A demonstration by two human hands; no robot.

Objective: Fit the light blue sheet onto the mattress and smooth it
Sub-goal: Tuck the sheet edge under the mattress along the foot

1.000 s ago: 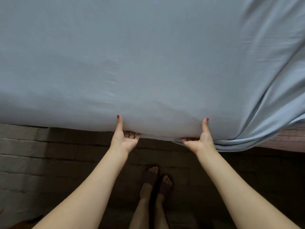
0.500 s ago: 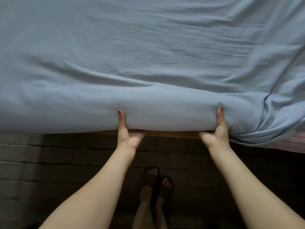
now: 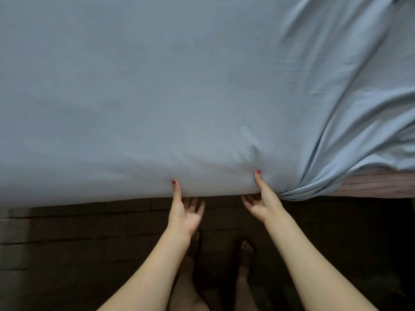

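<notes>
At far left the light blue sheet (image 3: 157,97) lies flat and nearly creaseless over the top of the bed, its near edge hanging over the side above a dark brick floor (image 3: 78,243). Moving right, the left hand (image 3: 185,212) pinches that hanging edge: the thumb, nail painted red, lies straight up the outer face of the cloth while the fingers (image 3: 195,204) reach under the hem, loosely spread, their tips hidden by the fabric. Just beside it the right hand (image 3: 261,204) holds the edge the same way, thumb pressed up against the sheet and fingers tucked beneath (how far they curl cannot be told). Below and between the forearms, two feet in dark sandals (image 3: 246,254) stand on the floor. Right of the right hand the sheet gathers into a tight bunch of folds that fan up toward the upper right corner, and past it a strip of bare pinkish mattress (image 3: 381,185) shows uncovered.
</notes>
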